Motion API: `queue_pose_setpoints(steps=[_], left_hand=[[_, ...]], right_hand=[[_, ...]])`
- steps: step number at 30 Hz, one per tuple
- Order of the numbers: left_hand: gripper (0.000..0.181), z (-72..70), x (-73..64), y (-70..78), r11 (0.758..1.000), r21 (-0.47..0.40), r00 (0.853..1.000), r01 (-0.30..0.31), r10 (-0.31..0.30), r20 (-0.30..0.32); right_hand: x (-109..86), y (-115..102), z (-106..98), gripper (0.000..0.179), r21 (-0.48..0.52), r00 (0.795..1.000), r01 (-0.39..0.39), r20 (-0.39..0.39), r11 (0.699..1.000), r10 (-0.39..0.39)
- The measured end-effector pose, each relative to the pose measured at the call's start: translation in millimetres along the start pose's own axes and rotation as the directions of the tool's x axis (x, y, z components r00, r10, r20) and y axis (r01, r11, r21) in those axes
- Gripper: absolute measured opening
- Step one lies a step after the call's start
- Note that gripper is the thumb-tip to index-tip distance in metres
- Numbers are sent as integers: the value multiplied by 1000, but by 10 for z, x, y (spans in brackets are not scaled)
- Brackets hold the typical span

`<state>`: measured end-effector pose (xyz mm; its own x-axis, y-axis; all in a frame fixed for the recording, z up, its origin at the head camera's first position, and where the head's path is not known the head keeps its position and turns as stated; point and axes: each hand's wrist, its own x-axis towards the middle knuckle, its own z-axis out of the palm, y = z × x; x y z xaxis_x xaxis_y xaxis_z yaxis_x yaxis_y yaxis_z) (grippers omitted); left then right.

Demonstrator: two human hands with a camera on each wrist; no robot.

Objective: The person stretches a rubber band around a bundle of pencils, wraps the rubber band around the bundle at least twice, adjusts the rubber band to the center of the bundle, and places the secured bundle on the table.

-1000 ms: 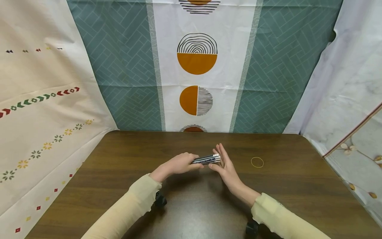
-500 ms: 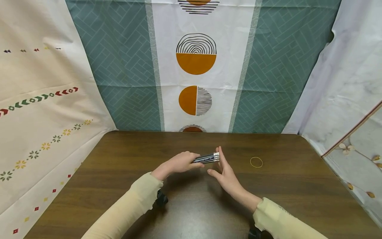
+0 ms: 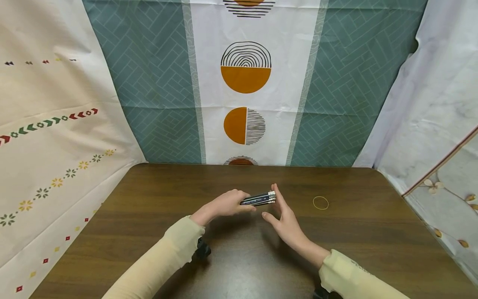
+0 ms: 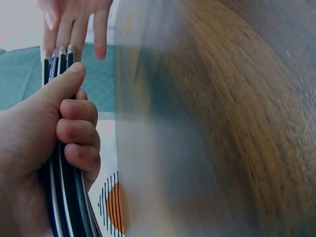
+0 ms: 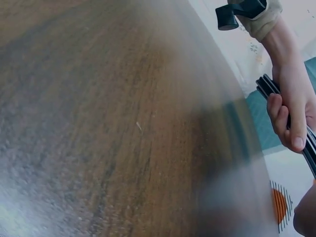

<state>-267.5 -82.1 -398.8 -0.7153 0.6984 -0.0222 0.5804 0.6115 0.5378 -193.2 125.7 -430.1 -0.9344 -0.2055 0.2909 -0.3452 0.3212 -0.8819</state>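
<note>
A bundle of dark striped pencils [image 3: 259,199] is held above the table in my left hand [image 3: 225,203]. In the left wrist view the fingers of the left hand [image 4: 74,123] curl round the pencils [image 4: 61,163], whose eraser ends with silver bands poke out past the thumb. My right hand [image 3: 285,220] has its fingers straight, and they meet the eraser ends of the bundle; its thumb stands apart below. The right wrist view shows the left hand [image 5: 291,108] gripping the pencils [image 5: 310,148], with their other ends out behind the fist.
A thin yellow rubber band [image 3: 320,203] lies on the brown wooden table [image 3: 168,182], right of the right hand. Patterned cloth hangs [image 3: 246,83] behind the table's far edge and along both sides.
The right hand's thumb has come away from the pencils and its fingers have drawn together flat at the eraser ends. The left hand keeps its grip almost in place.
</note>
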Motion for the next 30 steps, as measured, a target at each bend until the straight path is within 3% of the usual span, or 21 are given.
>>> queue_pose_setpoints(steps=[9, 12, 19, 26, 30], left_hand=[[23, 7, 18, 4, 1000, 27, 1000, -3, 3, 16], [22, 15, 21, 2, 999, 39, 1000, -10, 10, 12], [19, 41, 20, 16, 999, 51, 999, -19, 20, -25], [24, 48, 24, 51, 994, 109, 998, -19, 25, -51], [23, 50, 37, 59, 995, 98, 999, -13, 17, -41]], right_hand=[[-8, 26, 9, 90, -43, 999, 33, -2, 999, -34], [0, 30, -9, 87, -38, 1000, 13, 5, 999, -13], [3, 57, -27, 82, -47, 998, 64, -1, 997, -64], [3, 55, -30, 79, -69, 999, 40, -1, 997, -40], [-1, 40, -26, 78, -43, 1000, 13, 8, 999, -12]])
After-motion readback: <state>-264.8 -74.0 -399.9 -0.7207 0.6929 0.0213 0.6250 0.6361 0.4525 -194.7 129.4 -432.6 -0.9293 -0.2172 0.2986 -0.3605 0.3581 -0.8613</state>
